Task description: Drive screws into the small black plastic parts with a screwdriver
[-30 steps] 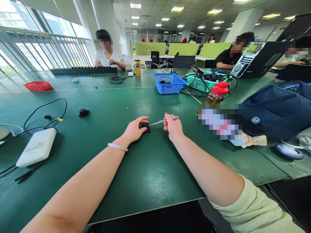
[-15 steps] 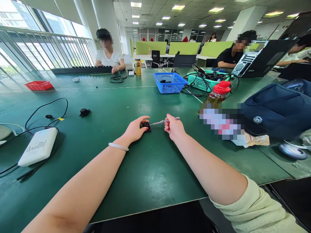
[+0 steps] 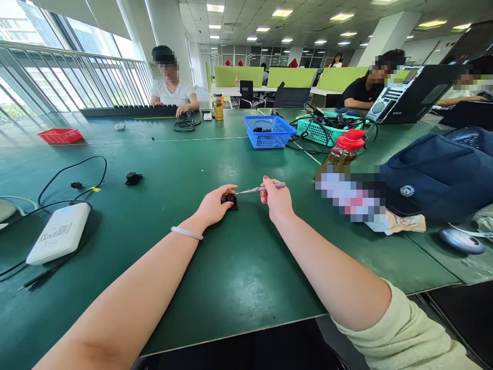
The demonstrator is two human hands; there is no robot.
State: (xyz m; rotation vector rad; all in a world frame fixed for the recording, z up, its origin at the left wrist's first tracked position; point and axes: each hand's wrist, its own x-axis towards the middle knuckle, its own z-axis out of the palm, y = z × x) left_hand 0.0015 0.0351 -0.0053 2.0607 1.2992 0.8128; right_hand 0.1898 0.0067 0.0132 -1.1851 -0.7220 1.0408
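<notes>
On the green table [image 3: 239,288], my left hand [image 3: 212,206] is closed around a small black part with a flat base [image 3: 231,201], its thumb and fingers gripping either side. The palm hides much of this part. My right hand [image 3: 276,198] grips a slim screwdriver [image 3: 249,190] with a shiny shaft, held nearly level. Its tip points left and reaches the upper right side of the black part; whether it touches is too small to tell. A similar black part [image 3: 133,178] sits to the left, with a smaller black piece [image 3: 76,185] beyond it.
At left lie a white power bank [image 3: 58,234] and black cables. A red tray [image 3: 60,135], blue basket [image 3: 268,131] and green basket of cables [image 3: 321,131] stand farther back. A red-capped bottle [image 3: 348,144], dark bag [image 3: 435,174] and mouse [image 3: 461,240] are at right. People sit opposite.
The screwdriver has tilted slightly, its tip a little higher on the black part, and my right hand has shifted slightly with it. My left hand keeps its hold.
</notes>
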